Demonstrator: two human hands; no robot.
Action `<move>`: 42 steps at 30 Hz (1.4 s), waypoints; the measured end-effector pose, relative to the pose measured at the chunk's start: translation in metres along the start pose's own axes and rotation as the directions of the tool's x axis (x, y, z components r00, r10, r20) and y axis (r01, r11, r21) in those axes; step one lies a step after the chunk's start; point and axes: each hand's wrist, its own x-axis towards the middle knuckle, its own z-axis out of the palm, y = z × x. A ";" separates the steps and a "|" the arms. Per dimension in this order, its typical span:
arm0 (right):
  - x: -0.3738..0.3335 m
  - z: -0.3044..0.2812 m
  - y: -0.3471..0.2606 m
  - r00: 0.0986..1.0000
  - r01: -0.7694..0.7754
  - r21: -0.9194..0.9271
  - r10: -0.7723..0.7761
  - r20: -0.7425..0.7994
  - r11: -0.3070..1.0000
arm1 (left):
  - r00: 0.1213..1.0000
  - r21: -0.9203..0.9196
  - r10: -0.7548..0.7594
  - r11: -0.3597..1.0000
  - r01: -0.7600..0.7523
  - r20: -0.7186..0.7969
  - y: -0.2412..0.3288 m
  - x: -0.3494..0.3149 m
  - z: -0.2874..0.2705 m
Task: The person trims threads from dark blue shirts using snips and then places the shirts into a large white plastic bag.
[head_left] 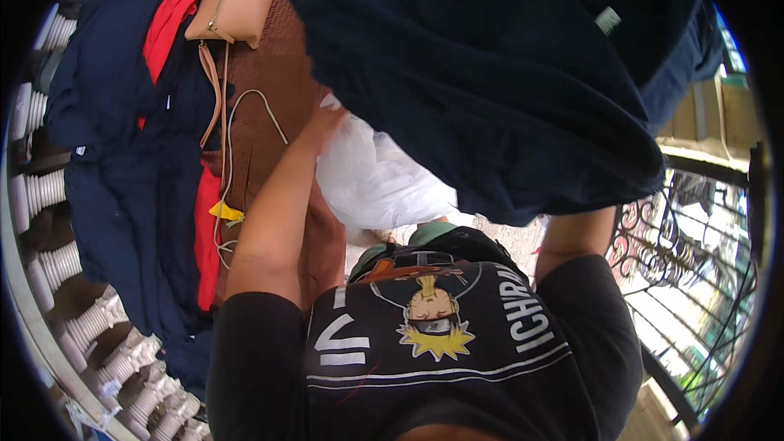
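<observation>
A large dark navy garment [490, 82] spreads across the upper right, with a small white label [607, 21] on it. Under its lower edge my right forearm [578, 231] disappears, so the cloth hides my right hand. My left hand [328, 124] reaches up beside the garment's left edge. Its fingers are closed on the top of a white plastic bag [359, 175], though they are partly blurred. Below that hand the bag hangs, crumpled and thin, partly behind the garment.
Left of me, navy clothes [131, 180] and red cloth [208, 237] lie along a pale baluster railing [49, 192]. A tan pouch [237, 4] with a strap rests on brown textured fabric [273, 73], near a pale cord [230, 131] and yellow piece [226, 212]. Black metal grillwork [694, 278] stands right.
</observation>
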 end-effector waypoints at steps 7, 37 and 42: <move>-0.104 -0.039 -0.035 0.995 0.088 0.016 -0.089 0.048 0.996 | 0.966 -0.140 -0.054 0.986 0.092 0.254 0.066 -0.024 0.016; -0.267 -0.079 0.131 0.457 -0.121 -0.991 0.889 -0.004 0.057 | 0.916 0.333 0.156 0.898 -0.287 0.370 0.115 -0.005 0.067; -0.245 -0.111 0.120 0.677 -0.567 -0.775 0.694 -0.245 0.280 | 0.838 0.234 0.022 0.956 -0.177 0.545 0.114 -0.082 0.019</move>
